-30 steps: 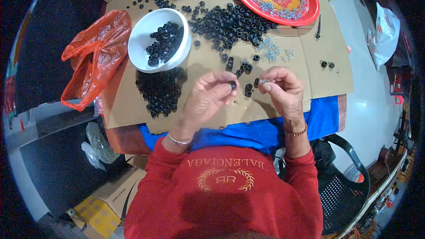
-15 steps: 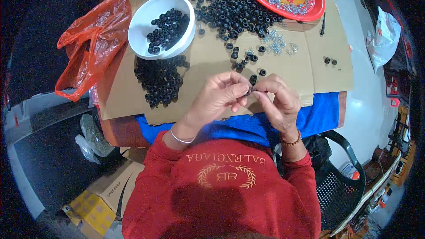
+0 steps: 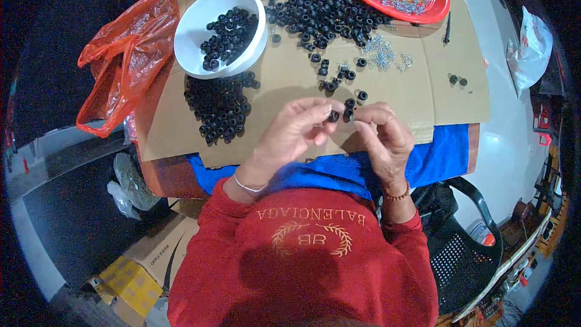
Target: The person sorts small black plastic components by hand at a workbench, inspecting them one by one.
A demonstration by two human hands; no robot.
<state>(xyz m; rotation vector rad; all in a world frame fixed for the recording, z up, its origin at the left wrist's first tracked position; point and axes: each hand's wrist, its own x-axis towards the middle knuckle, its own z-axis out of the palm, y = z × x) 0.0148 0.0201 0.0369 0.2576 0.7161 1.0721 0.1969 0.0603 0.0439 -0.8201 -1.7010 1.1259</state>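
Fingers (image 3: pixel 313 115) of my left hand (image 3: pixel 284 136) are pinched narrow on a small black piece (image 3: pixel 333 116), which sits at the tips of thumb and forefinger, above the cardboard (image 3: pixel 399 100) spread on the table. On my right hand (image 3: pixel 387 140), thumb and forefinger are drawn close together; something tiny glints there, but from my end I cannot tell what it is or whether they grip it. A few loose black pieces (image 3: pixel 350 108) show just beside those right fingertips, between the two hands.

Lettering I can make out: gold stitched capitals and a wreath emblem, upside down to me, across the red sweater (image 3: pixel 387 272) on the near side of the fingers; dark print on a carton (image 3: pixel 164 253), well apart to their lower left; and yellow characters inside the red tray (image 3: pixel 440 11), far beyond the right fingers.

Half a second ago both sets of fingertips met; now I see a gap between them, and the left hand's piece shows clearly where it was mostly hidden. Beyond the left fingers, the white bowl (image 3: pixel 190 41) still holds its black pieces.
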